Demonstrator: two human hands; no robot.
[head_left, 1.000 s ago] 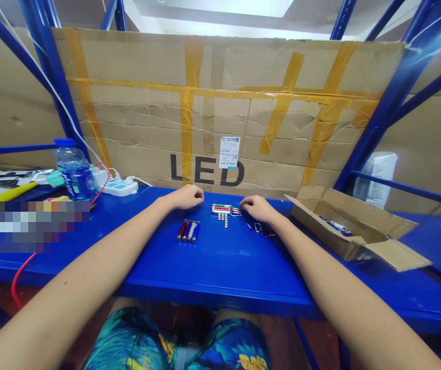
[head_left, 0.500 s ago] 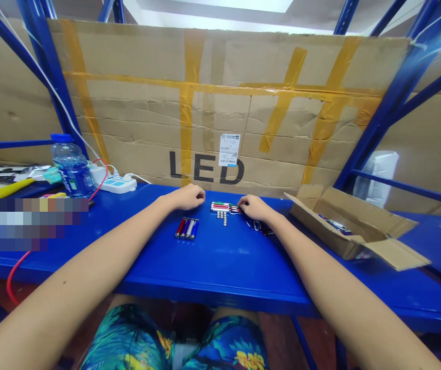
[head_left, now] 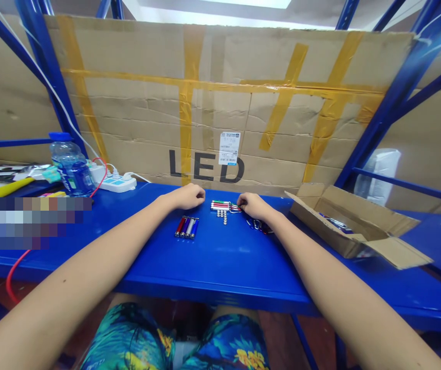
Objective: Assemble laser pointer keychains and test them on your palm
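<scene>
The row of clipped tubes [head_left: 219,205] lies at the person's twelve o'clock; at its three o'clock end, the right hand [head_left: 256,206] has fingertips by the clips, though from here I can't tell whether they pinch. The left hand [head_left: 190,197] curls at nine, contents hidden, with silver discs [head_left: 222,216] at six and four dark-ended tubes [head_left: 186,227] at eight.

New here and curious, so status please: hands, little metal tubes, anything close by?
Right hand at the clips on the far tubes. Left hand curled, apart from the far tubes. Small silver discs close in front of them.
</scene>
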